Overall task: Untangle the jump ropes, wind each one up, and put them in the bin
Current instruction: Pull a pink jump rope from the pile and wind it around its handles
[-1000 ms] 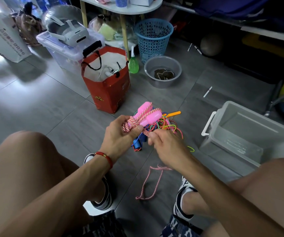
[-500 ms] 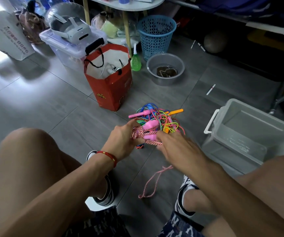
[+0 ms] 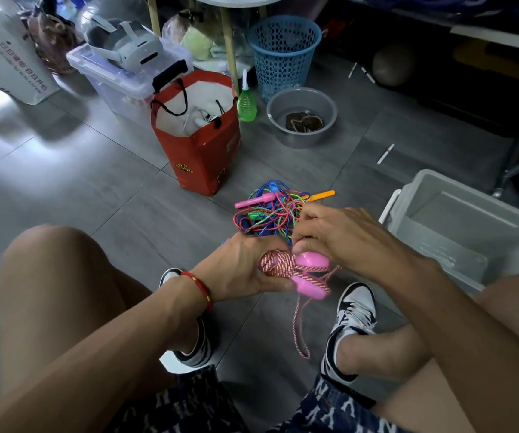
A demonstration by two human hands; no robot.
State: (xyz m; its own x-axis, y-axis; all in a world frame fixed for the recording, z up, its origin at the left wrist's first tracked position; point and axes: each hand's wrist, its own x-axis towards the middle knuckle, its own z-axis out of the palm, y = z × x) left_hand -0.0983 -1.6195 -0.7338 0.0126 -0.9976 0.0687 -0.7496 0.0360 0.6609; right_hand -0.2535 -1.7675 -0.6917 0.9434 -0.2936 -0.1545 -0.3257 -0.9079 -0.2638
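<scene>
While a tangle of ropes (image 3: 275, 210) lies behind, one rope is wound.
The pink-and-white rope (image 3: 278, 265) is gripped by the left hand (image 3: 245, 265); its pink handle (image 3: 311, 260) is pinched by the right hand (image 3: 336, 232).

Grey floor tiles (image 3: 95, 195) caught bright light far left of the hands, while pale bench legs (image 3: 229, 42) stood beyond them.

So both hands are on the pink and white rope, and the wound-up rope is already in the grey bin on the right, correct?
Not quite. The head view shows both hands, left and right, holding the pink and white rope above the floor; the grey bin holds no rope.
</scene>
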